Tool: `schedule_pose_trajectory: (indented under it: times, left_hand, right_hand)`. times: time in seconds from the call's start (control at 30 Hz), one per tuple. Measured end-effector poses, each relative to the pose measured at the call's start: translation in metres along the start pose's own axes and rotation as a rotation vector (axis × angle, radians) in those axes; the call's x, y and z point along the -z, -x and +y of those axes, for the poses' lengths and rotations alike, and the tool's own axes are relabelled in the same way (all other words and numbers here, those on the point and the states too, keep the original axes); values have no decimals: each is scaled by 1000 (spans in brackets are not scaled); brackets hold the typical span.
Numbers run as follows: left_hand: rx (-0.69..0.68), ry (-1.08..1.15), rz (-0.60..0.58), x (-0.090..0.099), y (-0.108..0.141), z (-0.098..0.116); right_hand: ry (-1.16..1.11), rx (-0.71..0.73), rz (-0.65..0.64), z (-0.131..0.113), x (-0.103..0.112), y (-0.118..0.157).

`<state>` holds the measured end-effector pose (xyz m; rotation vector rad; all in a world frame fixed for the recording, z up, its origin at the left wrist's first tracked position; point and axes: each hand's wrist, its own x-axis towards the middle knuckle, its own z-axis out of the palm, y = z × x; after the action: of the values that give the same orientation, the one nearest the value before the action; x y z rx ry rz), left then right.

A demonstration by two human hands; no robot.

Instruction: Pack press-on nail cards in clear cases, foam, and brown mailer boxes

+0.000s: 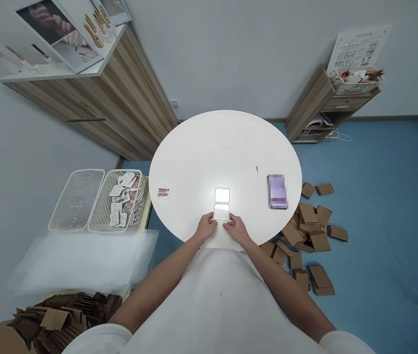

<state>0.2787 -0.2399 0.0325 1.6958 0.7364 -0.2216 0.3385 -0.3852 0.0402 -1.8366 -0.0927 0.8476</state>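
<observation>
A small clear plastic case [221,212] lies unfolded on the white oval table [227,142], its lid [222,195] tipped back on the far side. My left hand [206,226] pinches the near left corner of the case, fingers closed. At the near right corner, my right hand [236,228] grips it the same way. Nothing can be made out inside the case, which reflects the light. Left of it on the table is a small card with dark red pieces [163,193]. A purple, pixelated flat object [277,191] lies to the right.
A white basket [143,196] of small packets stands left of the table, beside a translucent bin [78,169]. Translucent sheets [83,260] lie nearer, above folded brown cardboard [54,319]. Small cardboard boxes [310,228] litter the blue floor at right. Wooden cabinets [131,93] stand behind.
</observation>
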Motion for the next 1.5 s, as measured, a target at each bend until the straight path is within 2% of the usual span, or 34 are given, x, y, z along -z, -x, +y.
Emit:
schedule_pose_trajectory:
  times: [0.23,0.47,0.63,1.0,1.13,1.27,1.4,1.5]
  left_hand:
    - [-65,58,-12,-1,-18,11]
    - [-88,63,0,-2,-25,7]
    - [-69,39,-27,0,-25,8]
    - [68,11,36,6,-11,12]
    - [59,8,11,18,-6,2]
    - [44,-9,-43,38,-5,-17]
    - [10,-40,-71,67,-4,-34]
    - [-9,-67,-35,99,-4,-43]
  right_hand:
    - [64,39,53,-14,2,-16]
    - [92,17,59,-8,-3,-18]
    - [87,9,81,-2,-5,-21]
    - [57,25,124,7,-9,-19]
    - [43,37,180,10,-11,-17]
    - [46,67,291,9,-15,-7]
    - [133,215,405,2,-29,10]
    - [204,309,357,-8,-50,17]
